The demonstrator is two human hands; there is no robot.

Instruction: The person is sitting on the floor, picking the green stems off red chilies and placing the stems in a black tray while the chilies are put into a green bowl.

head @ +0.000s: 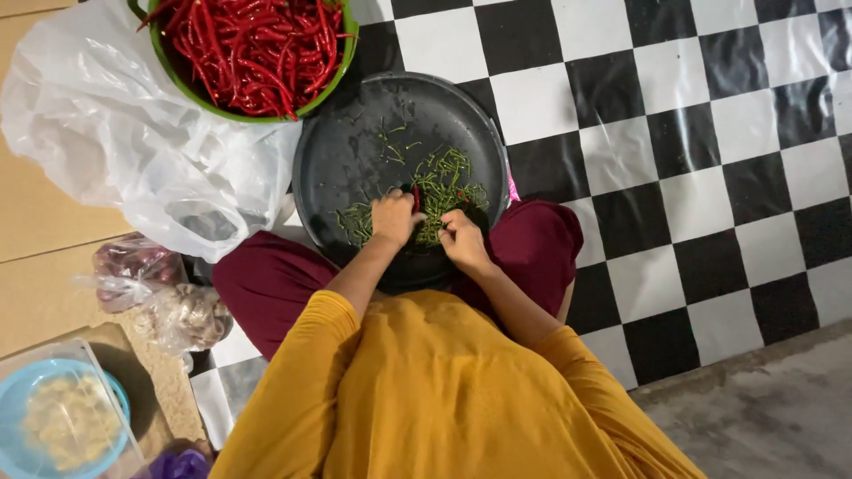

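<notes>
- Mustard-yellow sleeves fill the lower part of the view, with dark red trousers showing at the knees on either side.
- Both forearms reach forward to a round black tray that rests across the lap.
- Left hand is curled, fingers pinched on a red chili at the tray's near edge.
- Right hand is also closed, fingertips bunched just beside the left hand; whether it grips the same chili I cannot tell.
- Green stems lie scattered in a loose heap on the tray, right in front of the 2 hands.
- Beyond the tray sits a green bowl heaped with red chilies, touching a white plastic bag.
- Black-and-white checkered flooring spreads to the right.
- At lower left stand a blue bowl and small clear bags.
</notes>
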